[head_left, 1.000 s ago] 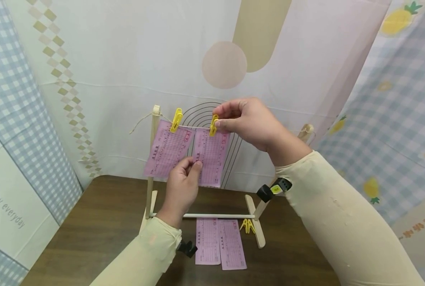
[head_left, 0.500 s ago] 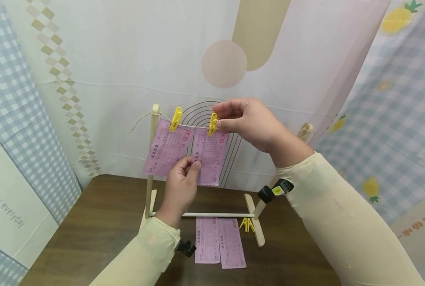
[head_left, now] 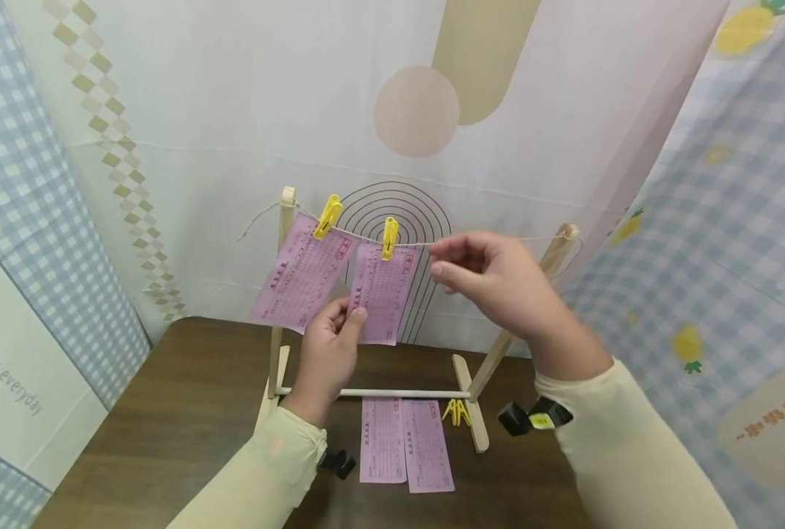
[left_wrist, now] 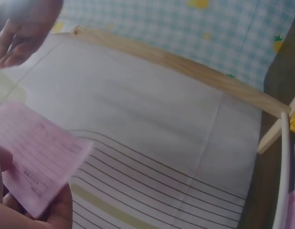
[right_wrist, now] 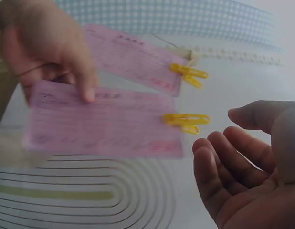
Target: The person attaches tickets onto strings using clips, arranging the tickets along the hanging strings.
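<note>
String (head_left: pixel 415 245): runs between the posts of a wooden rack (head_left: pixel 286 228); we count two pink slips hung on it.
Left slip (head_left: pixel 302 275): tilted, its lower end toward the left post; a yellow clip (head_left: pixel 328 217) grips its upper edge.
Right slip (head_left: pixel 388 286): just beside, nearer upright, under a second clip (head_left: pixel 389 239).
Left hand (head_left: pixel 329 349): we see it pinching the right slip at its left edge, thumb in front.
Right hand (head_left: pixel 501 283): fingers loosely bent, thumb apart, grasping nothing; near the second clip, not touching it. Contact with the string: we cannot tell.
Table (head_left: pixel 187 411): brown; two lower slips (head_left: pixel 383 441) lie side by side below the crossbar (head_left: pixel 399 394).
Lower clips (head_left: pixel 454 411): yellow, by the rack's right foot; we find them partly overlapping.
</note>
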`<state>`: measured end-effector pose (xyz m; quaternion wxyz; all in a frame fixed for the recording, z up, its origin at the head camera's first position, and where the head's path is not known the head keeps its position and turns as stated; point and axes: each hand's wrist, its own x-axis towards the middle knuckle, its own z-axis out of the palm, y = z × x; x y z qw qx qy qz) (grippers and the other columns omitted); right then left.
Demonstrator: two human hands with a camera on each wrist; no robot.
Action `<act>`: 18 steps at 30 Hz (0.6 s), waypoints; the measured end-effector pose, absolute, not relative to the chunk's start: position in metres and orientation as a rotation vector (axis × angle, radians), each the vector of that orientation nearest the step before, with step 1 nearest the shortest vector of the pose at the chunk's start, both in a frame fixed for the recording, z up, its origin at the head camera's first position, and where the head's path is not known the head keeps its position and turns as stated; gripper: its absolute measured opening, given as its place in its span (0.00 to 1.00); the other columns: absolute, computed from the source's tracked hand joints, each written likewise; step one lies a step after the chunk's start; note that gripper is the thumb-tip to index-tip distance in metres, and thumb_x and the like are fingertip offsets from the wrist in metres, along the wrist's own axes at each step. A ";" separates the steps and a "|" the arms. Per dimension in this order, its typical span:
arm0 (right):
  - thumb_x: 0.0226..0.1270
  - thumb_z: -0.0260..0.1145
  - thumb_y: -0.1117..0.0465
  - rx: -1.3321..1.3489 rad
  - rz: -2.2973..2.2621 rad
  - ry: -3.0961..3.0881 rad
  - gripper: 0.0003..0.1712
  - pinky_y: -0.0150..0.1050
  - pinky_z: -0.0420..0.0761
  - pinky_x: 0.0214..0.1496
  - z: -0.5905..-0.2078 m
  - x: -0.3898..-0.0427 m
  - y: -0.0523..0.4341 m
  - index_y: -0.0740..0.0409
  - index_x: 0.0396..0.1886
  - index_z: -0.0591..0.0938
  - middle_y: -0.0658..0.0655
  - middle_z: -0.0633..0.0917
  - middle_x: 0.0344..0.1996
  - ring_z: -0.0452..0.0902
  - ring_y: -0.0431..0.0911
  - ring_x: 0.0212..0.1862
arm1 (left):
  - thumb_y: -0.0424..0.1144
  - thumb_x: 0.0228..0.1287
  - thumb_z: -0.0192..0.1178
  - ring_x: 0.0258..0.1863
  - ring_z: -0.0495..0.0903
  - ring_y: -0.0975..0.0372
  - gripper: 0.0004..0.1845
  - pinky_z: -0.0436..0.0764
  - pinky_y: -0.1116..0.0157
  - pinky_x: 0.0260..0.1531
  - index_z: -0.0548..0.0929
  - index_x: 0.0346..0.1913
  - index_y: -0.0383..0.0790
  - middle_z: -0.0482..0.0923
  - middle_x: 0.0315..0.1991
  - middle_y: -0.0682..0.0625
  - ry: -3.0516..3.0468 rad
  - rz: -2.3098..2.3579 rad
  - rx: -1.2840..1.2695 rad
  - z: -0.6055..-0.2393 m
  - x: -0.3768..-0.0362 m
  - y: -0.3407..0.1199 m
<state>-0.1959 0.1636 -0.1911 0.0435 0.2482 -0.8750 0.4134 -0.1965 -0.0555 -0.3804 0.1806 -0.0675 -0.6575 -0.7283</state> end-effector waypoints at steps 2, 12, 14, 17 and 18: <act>0.71 0.74 0.53 0.738 1.225 -2.695 0.13 0.40 0.87 0.43 -0.209 -0.192 0.173 0.48 0.53 0.87 0.52 0.91 0.42 0.87 0.48 0.41 | 0.46 0.78 0.60 0.47 0.88 0.58 0.13 0.86 0.64 0.44 0.85 0.58 0.48 0.90 0.49 0.51 -1.877 -2.058 -0.180 -0.385 -0.196 -0.057; 0.72 0.72 0.45 0.487 1.033 -2.828 0.14 0.38 0.83 0.38 -0.335 -0.195 0.227 0.41 0.51 0.87 0.45 0.88 0.38 0.83 0.44 0.38 | 0.46 0.71 0.68 0.50 0.86 0.57 0.17 0.86 0.55 0.53 0.81 0.60 0.54 0.87 0.52 0.52 -2.228 -2.044 -0.100 -0.449 -0.196 -0.055; 0.72 0.72 0.44 0.401 0.998 -2.859 0.14 0.38 0.83 0.39 -0.366 -0.198 0.236 0.42 0.51 0.87 0.45 0.88 0.38 0.82 0.43 0.39 | 0.47 0.69 0.69 0.52 0.84 0.58 0.20 0.85 0.56 0.54 0.80 0.61 0.53 0.85 0.56 0.50 -2.377 -1.980 -0.093 -0.470 -0.196 -0.054; 0.72 0.71 0.45 0.298 0.933 -2.893 0.15 0.38 0.81 0.40 -0.409 -0.201 0.247 0.46 0.51 0.87 0.45 0.86 0.37 0.81 0.42 0.39 | 0.48 0.66 0.70 0.53 0.83 0.56 0.26 0.84 0.52 0.53 0.79 0.64 0.47 0.83 0.58 0.45 -2.622 -1.841 -0.096 -0.497 -0.194 -0.053; 0.72 0.71 0.46 0.270 0.916 -2.898 0.15 0.39 0.81 0.40 -0.420 -0.201 0.249 0.48 0.50 0.87 0.46 0.86 0.35 0.80 0.42 0.38 | 0.49 0.65 0.71 0.53 0.82 0.55 0.28 0.83 0.51 0.54 0.79 0.64 0.44 0.83 0.57 0.44 -2.696 -1.783 -0.103 -0.503 -0.193 -0.052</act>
